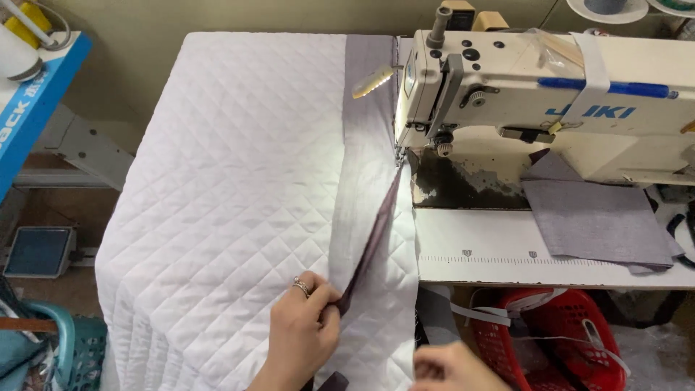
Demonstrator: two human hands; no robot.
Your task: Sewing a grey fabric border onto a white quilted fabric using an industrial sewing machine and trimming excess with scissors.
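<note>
A: Near edge first. We log the left hand point(304, 337), ring on one finger, with its fingers point(327, 298) pinched together on the folded edge of the long grey woven fabric strip point(362, 188), low on the white diamond-quilted padded panel point(239, 188).

B: Right hand point(452, 369)?

A: Only partly in frame at the bottom, just right of the panel's edge. We cannot tell whether its fingers are apart or closed.

B: Handling notes?

A: We judge the panel soft, bulky and limp; it drapes over the white table point(492, 246) and hangs off the near side. The strip looks thin and floppy, so the fold is the sensible grip point.

B: Farther back?

A: The strip runs up to the needle of the cream industrial sewing machine point(521, 94). A flat grey fabric piece point(594, 217) lies right; a red plastic basket point(557, 333) sits below.
</note>
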